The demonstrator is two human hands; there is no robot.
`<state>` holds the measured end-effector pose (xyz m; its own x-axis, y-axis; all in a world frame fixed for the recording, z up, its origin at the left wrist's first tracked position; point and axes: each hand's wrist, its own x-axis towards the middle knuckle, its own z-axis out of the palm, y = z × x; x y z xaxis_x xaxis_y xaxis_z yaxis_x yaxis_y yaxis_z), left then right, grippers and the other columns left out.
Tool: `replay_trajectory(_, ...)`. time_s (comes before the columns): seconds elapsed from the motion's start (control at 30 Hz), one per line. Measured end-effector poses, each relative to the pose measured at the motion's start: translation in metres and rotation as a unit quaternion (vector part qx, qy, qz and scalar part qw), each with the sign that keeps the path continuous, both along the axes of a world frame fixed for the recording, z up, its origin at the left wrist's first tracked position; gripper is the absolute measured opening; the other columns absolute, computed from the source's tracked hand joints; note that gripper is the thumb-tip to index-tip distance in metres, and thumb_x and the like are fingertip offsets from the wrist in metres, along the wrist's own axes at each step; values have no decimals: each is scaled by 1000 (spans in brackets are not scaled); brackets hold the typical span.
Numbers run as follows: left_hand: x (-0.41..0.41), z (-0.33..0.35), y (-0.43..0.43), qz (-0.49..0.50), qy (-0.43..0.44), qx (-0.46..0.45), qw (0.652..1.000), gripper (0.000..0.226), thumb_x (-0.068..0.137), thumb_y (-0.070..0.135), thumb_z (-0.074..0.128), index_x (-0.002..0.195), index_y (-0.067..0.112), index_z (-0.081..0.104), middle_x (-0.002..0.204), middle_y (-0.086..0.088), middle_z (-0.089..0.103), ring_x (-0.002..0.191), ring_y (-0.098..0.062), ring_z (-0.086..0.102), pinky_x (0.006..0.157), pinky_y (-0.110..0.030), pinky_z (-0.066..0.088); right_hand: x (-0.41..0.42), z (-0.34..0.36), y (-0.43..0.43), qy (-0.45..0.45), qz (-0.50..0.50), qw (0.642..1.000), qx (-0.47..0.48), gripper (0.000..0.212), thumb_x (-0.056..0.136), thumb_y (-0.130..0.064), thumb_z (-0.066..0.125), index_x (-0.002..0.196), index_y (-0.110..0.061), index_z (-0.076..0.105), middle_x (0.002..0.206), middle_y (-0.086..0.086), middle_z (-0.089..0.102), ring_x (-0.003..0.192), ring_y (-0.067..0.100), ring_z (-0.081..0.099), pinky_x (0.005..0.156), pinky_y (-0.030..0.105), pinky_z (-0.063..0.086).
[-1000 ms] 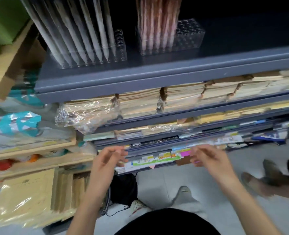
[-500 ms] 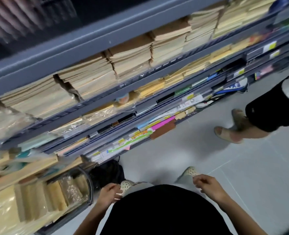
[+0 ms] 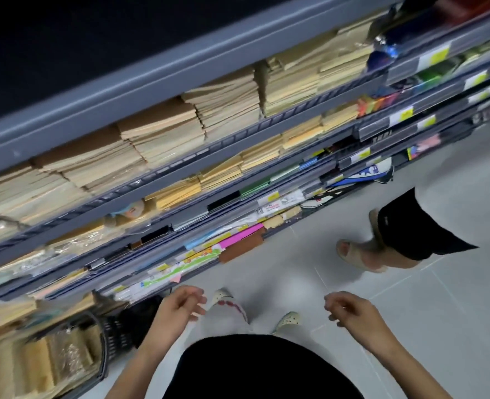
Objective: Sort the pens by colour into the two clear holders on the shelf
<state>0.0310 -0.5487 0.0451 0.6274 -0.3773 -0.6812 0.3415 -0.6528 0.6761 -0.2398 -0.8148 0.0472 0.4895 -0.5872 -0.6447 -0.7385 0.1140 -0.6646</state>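
No pens and no clear holders are in view now; the view is tilted down along the grey shelving (image 3: 157, 82) toward the floor. My left hand (image 3: 177, 305) hangs over the floor near the bottom shelf, fingers loosely curled, holding nothing. My right hand (image 3: 350, 309) is level with it further right, fingers also loosely curled and empty. Neither hand touches the shelves.
Stacks of brown and cream envelopes (image 3: 163, 131) fill the upper shelves, coloured paper packs (image 3: 238, 237) the low ones. A black basket (image 3: 114, 326) stands at the lower left. Another person's legs and sandalled foot (image 3: 356, 251) stand on the grey tiled floor (image 3: 439, 326) to the right.
The view swung down and right, so the pen holders left the frame. Both hands dropped from the low shelf edge toward my waist, then lifted a little and spread apart.
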Motion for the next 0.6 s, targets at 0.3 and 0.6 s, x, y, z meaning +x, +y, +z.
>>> replay_trajectory(0.3, 53, 145, -156, -98, -267, -148, 947, 21, 98, 24, 62, 95, 44, 68, 99, 12, 75, 91, -7, 72, 80, -23, 55, 110, 110, -126, -196, 70, 956, -206, 21, 89, -46, 59, 109, -43, 66, 106, -26, 67, 99, -7, 62, 79, 5, 44)
replay_trajectory(0.6, 157, 264, -285, -93, -574, -166, 796, 24, 98, 37, 53, 118, 32, 63, 112, 22, 65, 110, -1, 60, 97, -20, 44, 235, 208, -208, -307, 180, 796, -489, 36, 101, -19, 52, 135, -9, 55, 140, 2, 52, 136, 14, 41, 117, 27, 27)
